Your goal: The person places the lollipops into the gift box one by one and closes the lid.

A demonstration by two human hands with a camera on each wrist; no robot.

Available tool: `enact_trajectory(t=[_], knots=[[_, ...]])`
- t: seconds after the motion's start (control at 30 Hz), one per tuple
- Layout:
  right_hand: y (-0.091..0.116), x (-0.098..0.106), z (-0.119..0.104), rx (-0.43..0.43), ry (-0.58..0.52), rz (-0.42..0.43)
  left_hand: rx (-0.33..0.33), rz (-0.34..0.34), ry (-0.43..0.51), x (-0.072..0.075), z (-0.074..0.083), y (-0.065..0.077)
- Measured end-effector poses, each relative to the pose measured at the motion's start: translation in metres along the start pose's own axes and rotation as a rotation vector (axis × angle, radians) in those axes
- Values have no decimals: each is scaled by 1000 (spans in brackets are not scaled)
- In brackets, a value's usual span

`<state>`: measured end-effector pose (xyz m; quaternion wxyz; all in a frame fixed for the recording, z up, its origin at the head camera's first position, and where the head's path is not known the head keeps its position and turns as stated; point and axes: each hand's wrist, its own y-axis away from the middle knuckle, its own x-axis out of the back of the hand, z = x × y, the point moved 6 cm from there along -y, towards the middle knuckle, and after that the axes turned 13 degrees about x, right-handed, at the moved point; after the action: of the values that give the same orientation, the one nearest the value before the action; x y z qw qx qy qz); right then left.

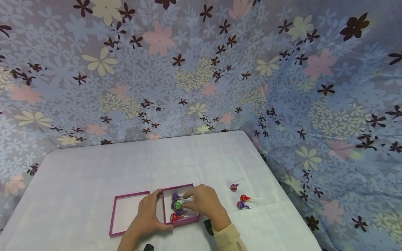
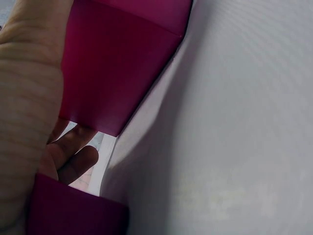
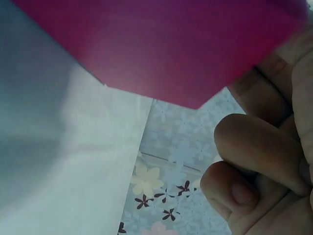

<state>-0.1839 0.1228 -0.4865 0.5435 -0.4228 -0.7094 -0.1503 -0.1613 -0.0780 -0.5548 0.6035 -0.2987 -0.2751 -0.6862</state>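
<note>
A magenta-edged box (image 1: 183,221) with a white inside holds several wrapped lollipops. Among them are a purple lollipop (image 1: 175,197), a green lollipop (image 1: 178,205) and a red lollipop (image 1: 174,217), their sticks pointing right. My left hand (image 1: 147,213) grips the box's left end, fingers at the far corner and thumb at the near side. In the left wrist view, fingertips (image 2: 80,164) show past the magenta wall. Over the box's right side reaches my right hand (image 1: 204,200), with index finger and thumb beside the green lollipop's stick. Whether they pinch it is unclear.
Left of the box lies a shallow magenta-rimmed lid or tray (image 1: 113,218), partly behind my left hand. On the white table (image 1: 150,164), to the right, lie three lollipops: a dark red one (image 1: 233,187), a red one (image 1: 243,198) and a purple one (image 1: 240,205). Flowered cloth (image 1: 194,69) hangs behind.
</note>
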Motion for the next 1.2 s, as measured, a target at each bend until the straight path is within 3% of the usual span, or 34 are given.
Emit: enact_trajectory(t=[0.23,0.5,0.77,0.9,1.2], knots=[[4,14,14,-47,-36,61,38,-20,2,0,-2,-1],[22,31,50,-168,-85,147,37,-19,1,-1,-2,1],[44,37,87,-320,-101,153,41,-10,5,-3,-4,1],[61,41,105,-392,-90,154,58,-47,0,-7,-4,-1],[91,55,129,-476,-103,150,86,-54,-6,-4,-3,1]])
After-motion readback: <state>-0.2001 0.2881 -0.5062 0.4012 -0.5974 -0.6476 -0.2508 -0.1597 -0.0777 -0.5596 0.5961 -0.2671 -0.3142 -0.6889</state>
